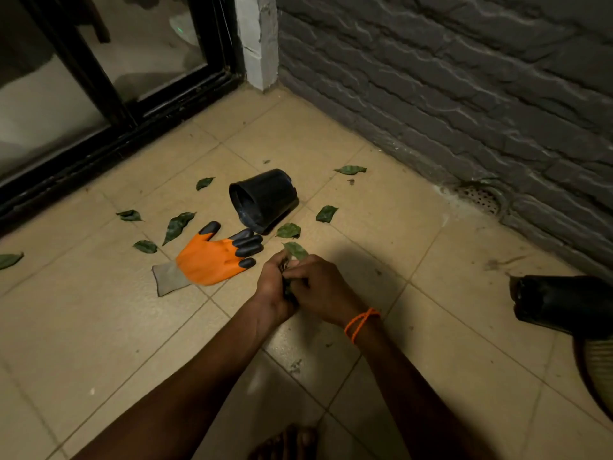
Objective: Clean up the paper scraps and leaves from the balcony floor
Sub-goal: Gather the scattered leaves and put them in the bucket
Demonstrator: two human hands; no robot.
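Beige square floor tiles [109, 330] with thin dark grout lines carry a scatter of dark green, pointed, slightly curled leaves: one at the far left edge [10, 259], a folded one [130, 215], a small one [145, 246], and a long narrow one [177, 225] just beside an orange rubber-coated work glove with black fingertips and a grey knit cuff [212, 258], which lies flat, palm up. Another small leaf [204, 182] lies nearer the black-framed sliding glass door [99, 94]. A black plastic plant pot [263, 200] lies on its side, mouth toward the left, with a crinkled leaf [288, 230] just beside its rim. Below it, the left hand [275, 287] and right hand [320, 287] meet; both sets of fingers are curled and pressed together around a small bunch of green leaves [296, 250], one leaf tip sticking up above the knuckles. An orange cord bracelet [361, 323] circles the right wrist. Further right lie two more leaves [326, 214] [350, 169], near the grey textured brick wall [464, 94]. No paper scraps can be made out.
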